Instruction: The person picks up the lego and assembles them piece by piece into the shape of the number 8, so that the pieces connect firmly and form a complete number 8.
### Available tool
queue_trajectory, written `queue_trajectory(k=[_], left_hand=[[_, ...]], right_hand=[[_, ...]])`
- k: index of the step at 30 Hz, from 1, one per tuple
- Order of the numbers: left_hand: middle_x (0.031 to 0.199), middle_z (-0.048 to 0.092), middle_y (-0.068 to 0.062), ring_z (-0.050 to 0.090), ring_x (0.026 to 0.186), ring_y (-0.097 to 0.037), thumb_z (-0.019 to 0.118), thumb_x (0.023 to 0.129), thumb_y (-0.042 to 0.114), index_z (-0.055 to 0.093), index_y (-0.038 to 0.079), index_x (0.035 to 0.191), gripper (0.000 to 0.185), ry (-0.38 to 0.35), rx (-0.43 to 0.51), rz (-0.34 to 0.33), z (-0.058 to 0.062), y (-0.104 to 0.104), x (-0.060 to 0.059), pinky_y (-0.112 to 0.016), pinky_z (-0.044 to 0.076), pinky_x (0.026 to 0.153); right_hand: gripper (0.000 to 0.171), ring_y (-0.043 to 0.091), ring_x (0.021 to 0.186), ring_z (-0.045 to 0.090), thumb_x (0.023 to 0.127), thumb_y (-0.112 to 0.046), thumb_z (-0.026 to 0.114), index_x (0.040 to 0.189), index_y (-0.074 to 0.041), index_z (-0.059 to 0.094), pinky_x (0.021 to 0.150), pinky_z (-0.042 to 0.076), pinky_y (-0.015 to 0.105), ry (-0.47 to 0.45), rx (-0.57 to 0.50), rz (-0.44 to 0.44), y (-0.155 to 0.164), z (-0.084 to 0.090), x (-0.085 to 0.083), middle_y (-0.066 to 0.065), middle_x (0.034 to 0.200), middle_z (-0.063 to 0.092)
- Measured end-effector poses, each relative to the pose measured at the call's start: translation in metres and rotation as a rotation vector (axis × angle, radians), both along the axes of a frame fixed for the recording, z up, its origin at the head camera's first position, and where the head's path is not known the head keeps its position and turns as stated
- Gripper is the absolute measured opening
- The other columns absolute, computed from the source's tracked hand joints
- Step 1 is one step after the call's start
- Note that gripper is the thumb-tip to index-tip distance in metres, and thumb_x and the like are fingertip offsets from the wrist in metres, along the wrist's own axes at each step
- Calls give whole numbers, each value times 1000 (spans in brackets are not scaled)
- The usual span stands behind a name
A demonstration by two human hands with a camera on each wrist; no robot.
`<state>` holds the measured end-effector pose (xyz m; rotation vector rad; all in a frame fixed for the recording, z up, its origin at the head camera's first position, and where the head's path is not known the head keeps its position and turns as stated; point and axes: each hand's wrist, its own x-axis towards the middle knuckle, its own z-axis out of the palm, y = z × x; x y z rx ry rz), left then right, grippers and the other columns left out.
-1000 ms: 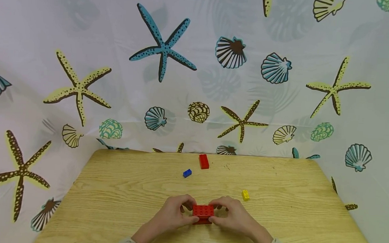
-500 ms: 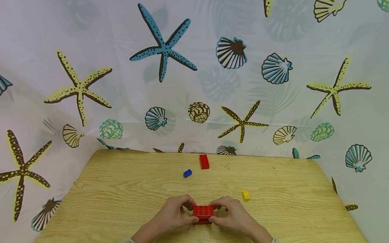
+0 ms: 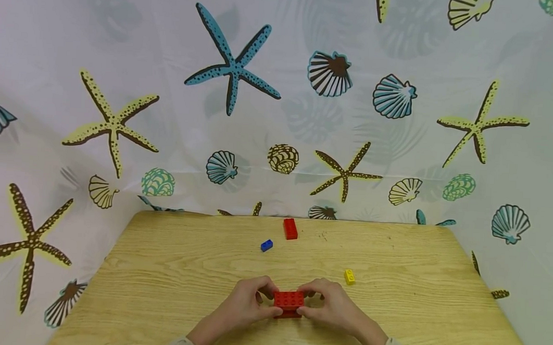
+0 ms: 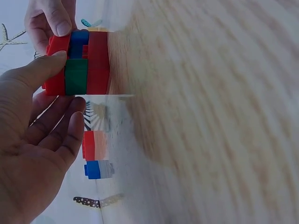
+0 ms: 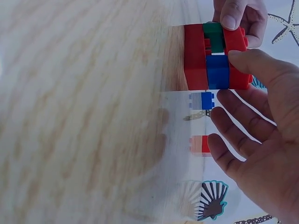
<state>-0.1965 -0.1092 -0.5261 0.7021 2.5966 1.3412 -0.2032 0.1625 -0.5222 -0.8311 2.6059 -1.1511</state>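
A small stack of toy building bricks stands near the front of the table, between both hands. On top is a red studded brick (image 3: 289,299), its ends pinched by my left hand (image 3: 248,300) and my right hand (image 3: 329,303), with the thumbs at its near side. Under it, a green brick (image 4: 76,77) sits at the left end and a blue brick (image 5: 217,72) at the right, a gap between them. A second red brick (image 4: 98,63) forms the base on the tabletop. In both wrist views the outer fingers extend loosely past the stack.
Beyond the hands on the wooden table (image 3: 182,261) lie a small blue brick (image 3: 266,245), a red brick (image 3: 290,229) near the back edge, and a small yellow brick (image 3: 349,277) to the right. A cloth (image 3: 279,120) printed with shells and starfish hangs behind.
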Motion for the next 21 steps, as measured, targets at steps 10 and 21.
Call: queue_trajectory(k=[10,21], left_hand=[[102,76,2,70,93,-17,88,88,29,72,17,104,24,0,-2,-4,-1,-1,-1,-25,56,74],[102,77,1,70,92,-14,89,87,27,73,17,102,24,-3,0,1,-2,0,-1,-23,55,73]], right_hand=[[37,19,102,67,95,-33,80,126,-14,74,81,54,30,9,-17,12,0,-1,0,-2,115,75],[33,19,98,67,95,-31,81,123,-14,74,78,55,32,18,-51,15,0,-3,1,-1,113,75]])
